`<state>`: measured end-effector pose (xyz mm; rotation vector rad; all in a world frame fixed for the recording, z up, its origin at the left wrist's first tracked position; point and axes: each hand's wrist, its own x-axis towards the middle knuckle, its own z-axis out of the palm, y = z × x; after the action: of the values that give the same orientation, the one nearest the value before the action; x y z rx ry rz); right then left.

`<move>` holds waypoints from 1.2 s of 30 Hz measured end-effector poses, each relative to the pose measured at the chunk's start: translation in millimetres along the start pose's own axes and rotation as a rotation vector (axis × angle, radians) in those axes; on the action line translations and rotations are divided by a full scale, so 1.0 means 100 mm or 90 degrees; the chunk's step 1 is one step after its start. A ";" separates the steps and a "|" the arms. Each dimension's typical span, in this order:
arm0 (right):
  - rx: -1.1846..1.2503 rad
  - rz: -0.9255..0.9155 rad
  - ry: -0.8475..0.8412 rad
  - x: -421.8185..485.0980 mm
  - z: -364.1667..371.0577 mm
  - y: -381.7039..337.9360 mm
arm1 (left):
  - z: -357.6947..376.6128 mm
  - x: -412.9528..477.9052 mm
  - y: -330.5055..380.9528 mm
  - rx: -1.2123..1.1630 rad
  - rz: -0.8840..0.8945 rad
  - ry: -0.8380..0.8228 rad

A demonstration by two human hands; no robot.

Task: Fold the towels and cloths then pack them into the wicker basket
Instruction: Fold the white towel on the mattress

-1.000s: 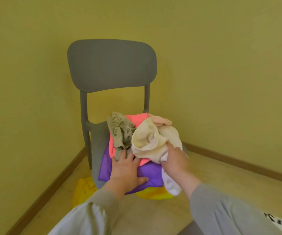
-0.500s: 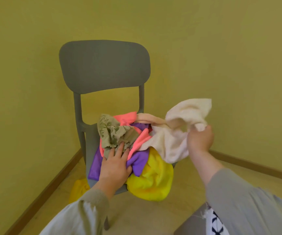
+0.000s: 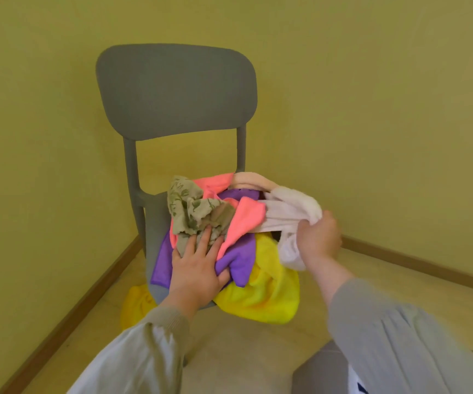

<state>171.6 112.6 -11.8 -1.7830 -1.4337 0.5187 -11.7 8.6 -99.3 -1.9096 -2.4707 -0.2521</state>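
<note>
A heap of crumpled cloths lies on the seat of a grey chair (image 3: 177,89). On top sits an olive patterned cloth (image 3: 192,209), with a coral cloth (image 3: 243,220), a purple cloth (image 3: 238,260) and a yellow towel (image 3: 269,291) that hangs over the seat's front. My left hand (image 3: 198,268) presses flat on the heap, fingers spread over the olive and purple cloths. My right hand (image 3: 319,237) is clenched on a cream towel (image 3: 289,211) at the heap's right side, stretching it away from the pile. No wicker basket is in view.
The chair stands in a corner of yellow walls with a wooden skirting board (image 3: 417,260). Another yellow cloth (image 3: 135,305) lies on the floor under the chair's left side. A grey object (image 3: 320,371) sits at the bottom right on the beige floor.
My right hand, which had lifted the cream towel up and to the right, has come down lower and closer to the heap, still gripping it. The left hand stays pressed on the pile.
</note>
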 end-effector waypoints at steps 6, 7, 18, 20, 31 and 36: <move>0.318 0.241 0.242 0.30 -0.53 0.05 | 0.01 0.02 0.02 -0.006 -0.042 -0.033; 0.318 0.236 0.227 0.28 -0.57 0.06 | 0.00 0.03 0.04 -0.015 -0.060 -0.040; 0.401 0.058 0.174 -0.04 -0.89 -0.43 | -0.37 -0.04 0.21 0.022 -0.090 -0.024; 0.430 0.056 0.150 -0.06 -1.04 -0.57 | -0.56 -0.08 0.33 -0.063 -0.055 0.068; 0.564 0.109 -0.013 -0.73 -2.13 -1.19 | -2.13 -0.57 1.23 -0.382 0.047 0.000; 0.526 0.052 -0.097 -1.06 -2.76 -1.16 | -2.82 -1.12 1.27 -0.436 -0.033 0.018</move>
<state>267.7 -66.6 232.6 -1.1458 -1.0108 1.1167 113.8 -105.1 182.9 -1.9908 -2.6273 -1.2543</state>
